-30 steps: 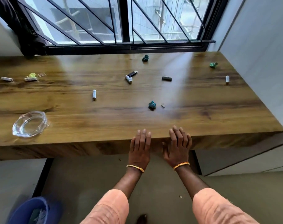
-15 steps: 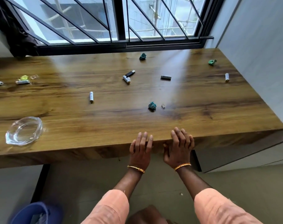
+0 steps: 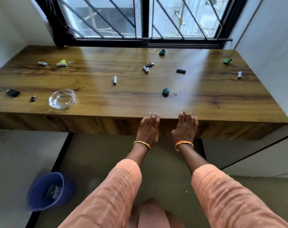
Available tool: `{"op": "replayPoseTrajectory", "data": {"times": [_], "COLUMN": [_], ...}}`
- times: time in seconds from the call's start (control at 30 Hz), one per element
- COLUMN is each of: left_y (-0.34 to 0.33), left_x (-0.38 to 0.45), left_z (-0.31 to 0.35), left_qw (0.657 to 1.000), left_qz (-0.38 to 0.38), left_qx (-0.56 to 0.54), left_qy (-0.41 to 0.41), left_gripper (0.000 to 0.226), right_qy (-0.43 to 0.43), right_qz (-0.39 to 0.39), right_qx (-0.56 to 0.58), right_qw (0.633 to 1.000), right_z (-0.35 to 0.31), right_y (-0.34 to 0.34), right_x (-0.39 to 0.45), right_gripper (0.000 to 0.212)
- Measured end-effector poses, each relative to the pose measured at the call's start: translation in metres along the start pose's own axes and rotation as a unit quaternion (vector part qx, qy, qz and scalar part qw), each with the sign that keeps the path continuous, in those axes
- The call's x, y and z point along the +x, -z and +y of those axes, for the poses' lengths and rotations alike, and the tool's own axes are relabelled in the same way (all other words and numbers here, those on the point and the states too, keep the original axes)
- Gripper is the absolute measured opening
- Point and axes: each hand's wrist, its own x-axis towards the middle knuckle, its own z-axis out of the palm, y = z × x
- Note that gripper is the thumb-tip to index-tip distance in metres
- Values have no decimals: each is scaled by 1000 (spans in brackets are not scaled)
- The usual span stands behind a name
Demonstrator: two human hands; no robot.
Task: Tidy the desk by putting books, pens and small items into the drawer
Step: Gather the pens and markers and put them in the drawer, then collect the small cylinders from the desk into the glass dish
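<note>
My left hand and my right hand lie side by side on the front edge of the wooden desk, fingers straight and pointing forward, holding nothing. Small items are scattered on the desk: a teal crumpled lump just beyond my hands, a white battery, a black USB stick touching another battery, a grey battery, a battery at the right, and green lumps at the back and far right. No drawer shows.
A glass ashtray sits near the front left, with a small black block and a tiny dark item beside it. Two batteries and a yellow scrap lie at the back left. A blue bin stands on the floor.
The view has pulled back and shifted left, showing more of the desk's left end and the bin. Both hands stay on the desk's front edge.
</note>
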Motion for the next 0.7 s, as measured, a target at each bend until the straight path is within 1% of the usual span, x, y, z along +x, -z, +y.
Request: {"op": "replayPoseTrajectory", "data": {"times": [0.07, 0.13, 0.17, 0.23, 0.3, 0.37, 0.4, 0.47, 0.57, 0.63, 0.7], "left_y": [3, 16, 24, 39, 45, 45, 43, 38, 36, 39, 46], "left_x": [-5, -15, -17, -20, -31, -48, -56, -75, -101, -118, -130], "left_z": [-5, -7, -7, -10, -24, -49, -63, -100, -161, -209, -265], "left_qw": [999, 998, 998, 999, 999, 998, 997, 994, 990, 988, 986], "left_qz": [-35, -57, -60, -41, -17, 9, 27, 70, 109, 121, 127], "left_qx": [-4, 0, -1, -8, 5, 20, 29, 45, 29, 25, 28], "left_qy": [1, -2, -9, 5, 41, 66, 68, 68, 85, 98, 105], "left_gripper": [80, 85, 81, 70, 63, 64, 65, 65, 63, 63, 66], "right_qy": [-35, -43, -40, -46, -43, -14, 4, 40, 83, 77, 8], "right_qz": [-42, -92, -112, -135, -123, -72, -43, -6, 18, -5, -67], "right_qx": [4, -2, -10, -26, -11, 29, 50, 94, 161, 241, 323], "right_qw": [999, 995, 993, 989, 991, 997, 998, 995, 983, 967, 944], "right_z": [-10, -22, -27, -38, -55, -82, -96, -132, -194, -239, -285], "right_y": [3, 9, 12, 18, 23, 24, 24, 19, 10, 1, -12], "right_x": [-3, -13, -18, -23, -29, -37, -41, -50, -62, -71, -81], "right_gripper": [78, 81, 83, 85, 74, 57, 51, 46, 34, 19, 12]}}
